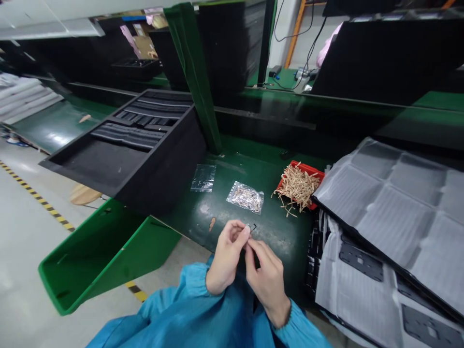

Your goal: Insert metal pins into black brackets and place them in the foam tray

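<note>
Head view showed your left hand (226, 252) and right hand (267, 270) pinched closed at lower centre, seemingly on a thin, bent black piece (254, 227); its smallness risked a slip onto the dark green tabletop (290, 244).

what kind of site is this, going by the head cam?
Likely a factory assembly area: a worn green workbench, black-and-yellow striped floor tape and a red bin heaped with small tan parts.

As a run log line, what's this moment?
left hand: fingertips pinched, contents unclear | right hand: fingertips at left's | nearby: small black hooked piece | bench: filled clear bag, red tray of tan strips
</note>
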A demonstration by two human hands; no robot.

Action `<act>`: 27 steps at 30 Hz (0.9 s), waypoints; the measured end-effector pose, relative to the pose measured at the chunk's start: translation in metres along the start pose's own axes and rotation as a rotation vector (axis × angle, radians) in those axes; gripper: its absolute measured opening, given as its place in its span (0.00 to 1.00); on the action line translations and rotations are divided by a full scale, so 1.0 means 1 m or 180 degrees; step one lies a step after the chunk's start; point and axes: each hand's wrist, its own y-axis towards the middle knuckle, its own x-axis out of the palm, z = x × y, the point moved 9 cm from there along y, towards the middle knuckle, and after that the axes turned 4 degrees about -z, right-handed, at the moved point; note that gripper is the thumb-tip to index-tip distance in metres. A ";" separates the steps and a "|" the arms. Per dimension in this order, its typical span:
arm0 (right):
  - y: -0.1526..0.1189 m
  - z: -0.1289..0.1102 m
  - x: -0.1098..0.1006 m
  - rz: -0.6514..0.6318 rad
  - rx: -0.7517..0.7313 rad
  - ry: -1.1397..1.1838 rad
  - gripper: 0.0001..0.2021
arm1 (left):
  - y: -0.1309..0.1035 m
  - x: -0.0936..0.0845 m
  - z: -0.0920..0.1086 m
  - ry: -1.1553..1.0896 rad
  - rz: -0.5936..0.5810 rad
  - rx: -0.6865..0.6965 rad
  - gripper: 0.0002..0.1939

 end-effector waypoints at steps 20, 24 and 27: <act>0.024 -0.021 -0.012 -0.0056 -0.0304 0.0196 0.09 | 0.011 -0.066 0.091 0.0213 0.0781 0.1434 0.16; 0.034 -0.027 -0.004 0.0035 -0.0273 0.0050 0.08 | 0.002 -0.035 0.066 0.0229 0.0453 0.1206 0.15; 0.037 -0.025 0.003 -0.0004 -0.0115 -0.0095 0.07 | -0.003 -0.023 0.052 0.0229 0.0401 0.1209 0.12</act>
